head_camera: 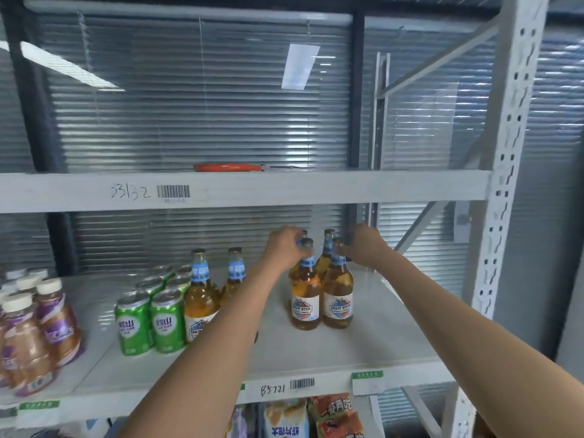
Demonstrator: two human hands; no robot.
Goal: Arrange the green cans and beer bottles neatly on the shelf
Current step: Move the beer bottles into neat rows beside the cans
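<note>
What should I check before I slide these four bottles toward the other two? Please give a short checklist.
1. Left hand on the left bottle necks: ok.
2. Right hand on the right necks: ok.
3. Four bottles upright and close together: ok.
4. Shelf bare between the group and the two bottles: ok, though the left arm hides part.
5. Cans in tidy rows beside those two: ok.
6. Grip firm enough to slide: cannot tell.
</note>
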